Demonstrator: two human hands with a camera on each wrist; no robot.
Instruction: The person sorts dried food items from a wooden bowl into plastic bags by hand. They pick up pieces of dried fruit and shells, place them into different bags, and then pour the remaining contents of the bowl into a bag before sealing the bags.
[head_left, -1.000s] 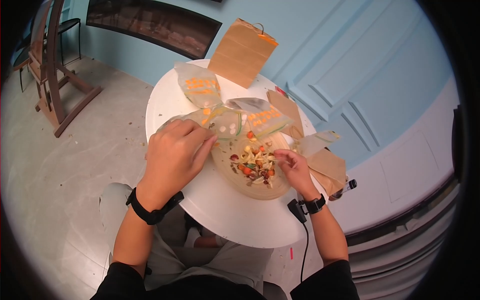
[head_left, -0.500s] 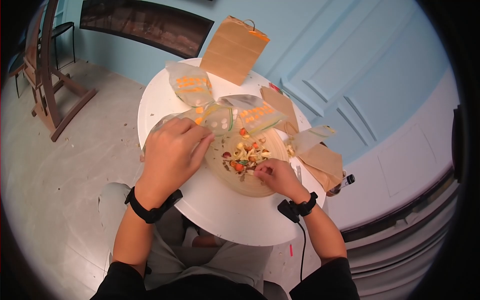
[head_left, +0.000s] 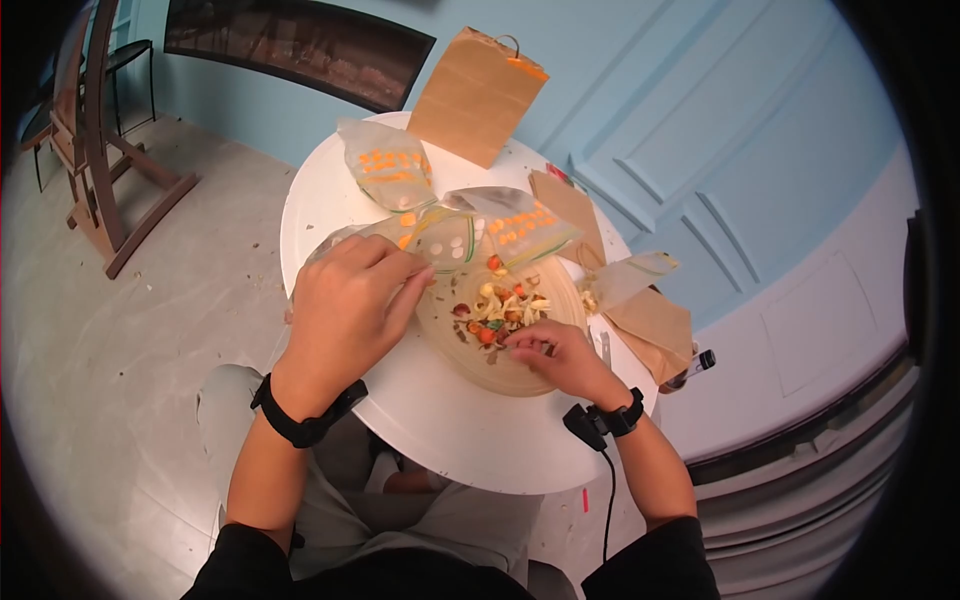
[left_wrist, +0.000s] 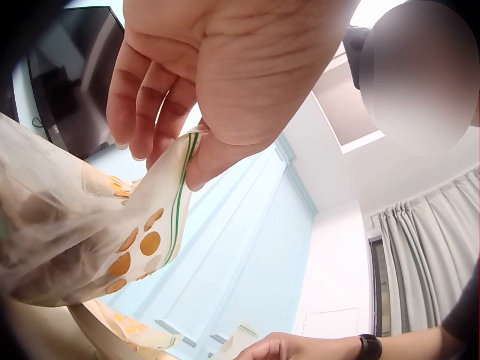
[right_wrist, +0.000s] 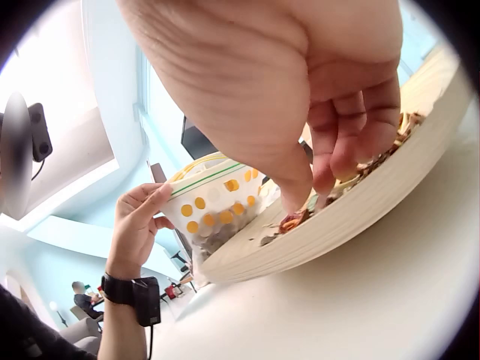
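Note:
My left hand (head_left: 352,290) pinches the edge of a clear zip bag (left_wrist: 142,232) with orange dots and a green seal line, thumb on one side and fingers on the other. The bag hangs at the left rim of a shallow round wooden bowl (head_left: 465,372). In the bowl lies a heap of mixed dried flower pieces (head_left: 500,305), orange, red, cream and brown. Over its near right side is my right hand (head_left: 562,358), fingers bent down, thumb tip and fingertips at a reddish piece (right_wrist: 292,222). I cannot tell whether they grip it.
On the round white table (head_left: 440,450), a dotted zip bag (head_left: 390,170) lies at the back and another (head_left: 520,225) overlaps the bowl's far rim. A brown paper bag (head_left: 478,95) stands behind. Flat brown paper bags (head_left: 650,335) and a zip bag (head_left: 630,280) lie at right.
My right hand has moved from the bowl's right rim left and nearer to me, down to the dried pieces. My left hand keeps its hold on the zip bag.

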